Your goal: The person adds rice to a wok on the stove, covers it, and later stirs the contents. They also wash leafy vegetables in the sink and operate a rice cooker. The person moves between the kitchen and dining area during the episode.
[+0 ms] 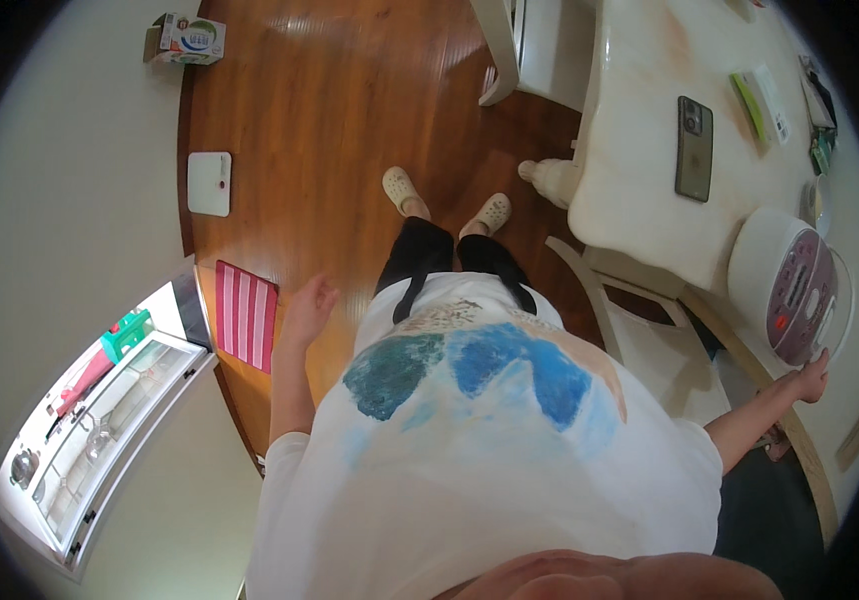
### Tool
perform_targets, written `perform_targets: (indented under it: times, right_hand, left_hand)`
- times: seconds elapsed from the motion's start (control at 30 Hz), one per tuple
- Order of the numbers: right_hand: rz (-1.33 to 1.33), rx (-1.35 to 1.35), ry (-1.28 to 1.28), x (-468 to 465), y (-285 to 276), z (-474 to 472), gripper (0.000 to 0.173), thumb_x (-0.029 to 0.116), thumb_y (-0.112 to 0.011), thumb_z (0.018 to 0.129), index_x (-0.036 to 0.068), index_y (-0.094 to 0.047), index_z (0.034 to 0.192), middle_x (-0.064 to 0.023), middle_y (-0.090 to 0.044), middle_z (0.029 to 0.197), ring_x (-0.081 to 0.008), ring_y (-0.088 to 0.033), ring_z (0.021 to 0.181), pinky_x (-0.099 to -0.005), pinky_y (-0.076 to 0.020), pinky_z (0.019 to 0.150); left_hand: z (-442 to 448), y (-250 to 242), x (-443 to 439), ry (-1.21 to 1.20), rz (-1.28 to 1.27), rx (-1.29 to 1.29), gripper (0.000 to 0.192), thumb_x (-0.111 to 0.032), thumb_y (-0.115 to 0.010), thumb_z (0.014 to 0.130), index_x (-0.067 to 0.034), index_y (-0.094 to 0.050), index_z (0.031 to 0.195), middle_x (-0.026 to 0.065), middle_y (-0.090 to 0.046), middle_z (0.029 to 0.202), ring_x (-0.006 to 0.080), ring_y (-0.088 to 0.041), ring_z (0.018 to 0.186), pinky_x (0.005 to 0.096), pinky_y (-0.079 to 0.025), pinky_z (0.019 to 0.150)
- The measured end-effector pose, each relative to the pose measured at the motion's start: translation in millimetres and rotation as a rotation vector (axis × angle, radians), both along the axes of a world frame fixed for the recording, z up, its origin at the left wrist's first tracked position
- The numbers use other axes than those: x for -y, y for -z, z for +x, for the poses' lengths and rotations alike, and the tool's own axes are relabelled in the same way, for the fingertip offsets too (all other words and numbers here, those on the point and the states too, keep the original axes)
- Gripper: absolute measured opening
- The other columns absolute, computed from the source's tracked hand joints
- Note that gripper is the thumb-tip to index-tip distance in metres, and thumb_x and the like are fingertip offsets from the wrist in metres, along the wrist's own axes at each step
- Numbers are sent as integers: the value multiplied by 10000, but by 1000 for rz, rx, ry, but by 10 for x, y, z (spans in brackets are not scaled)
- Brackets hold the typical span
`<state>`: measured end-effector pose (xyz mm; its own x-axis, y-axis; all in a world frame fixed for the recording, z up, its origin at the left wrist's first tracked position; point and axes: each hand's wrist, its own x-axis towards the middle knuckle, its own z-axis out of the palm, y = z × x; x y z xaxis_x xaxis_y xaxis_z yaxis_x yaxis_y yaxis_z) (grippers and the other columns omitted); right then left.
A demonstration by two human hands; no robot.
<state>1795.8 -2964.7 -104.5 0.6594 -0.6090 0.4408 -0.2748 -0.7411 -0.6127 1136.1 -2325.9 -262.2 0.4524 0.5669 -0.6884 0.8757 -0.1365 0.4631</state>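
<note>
My left hand [311, 301] hangs in the air at my left side, above the wooden floor, with its fingers loosely bent and nothing visible in it. Out to my right, my right hand [812, 379] is at the near end of a white rice cooker [756, 259] with a purple-grey control panel and a pale carrying handle [848, 300]. Its fingers are curled close to the end of the handle; whether they grip it cannot be told. A smartphone [694, 148] lies on the white table [635, 180], beyond the cooker.
White chairs [557, 60] stand at the table, one close by my right side. Left on the floor are a striped red mat [246, 315] and a white bathroom scale [209, 184], with an opened carton [193, 39] farther ahead. A glazed door [110, 442] stands at left.
</note>
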Motion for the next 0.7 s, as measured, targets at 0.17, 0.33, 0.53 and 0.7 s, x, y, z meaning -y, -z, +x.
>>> perform_targets:
  times: [0.17, 0.33, 0.53, 0.7]
  right_hand:
    - [106, -86, -6, -312, -239, -237, 511, 484, -737, 771, -19, -645, 774, -88, -627, 769, -188, -598, 665, -344, -480, 679]
    - [434, -95, -305, -725, -659, -941, 272, 280, -733, 856, 33, -650, 777, -18, -456, 686, -146, -417, 630, -330, -396, 621]
    - [579, -52, -598, -1493, -1377, -1950, 308, 262, -661, 926, 55, -653, 1154, 37, -561, 890, -88, -498, 783, -257, -420, 759]
    - [583, -13, -678, -2433, -1689, -2786, 407, 304, -700, 889, 13, -619, 1161, -41, -601, 952, -127, -528, 865, -285, -439, 800]
  left_hand:
    - [-641, 403, 292, -69, 1, -26, 364, -192, -644, 876, -19, -605, 1193, 180, -678, 973, 273, -662, 892, 355, -526, 797]
    - [-1294, 729, 452, -91, -65, -169, 349, -225, -641, 867, -30, -641, 1156, 182, -682, 982, 291, -662, 918, 385, -520, 824]
    - [-1564, 957, 348, -212, -53, -110, 360, -264, -645, 878, -37, -636, 1157, 180, -683, 1014, 304, -660, 929, 384, -516, 841]
    - [-1866, 1048, 263, -247, 81, 140, 351, -269, -633, 914, -65, -614, 1199, 112, -686, 993, 207, -658, 905, 324, -516, 790]
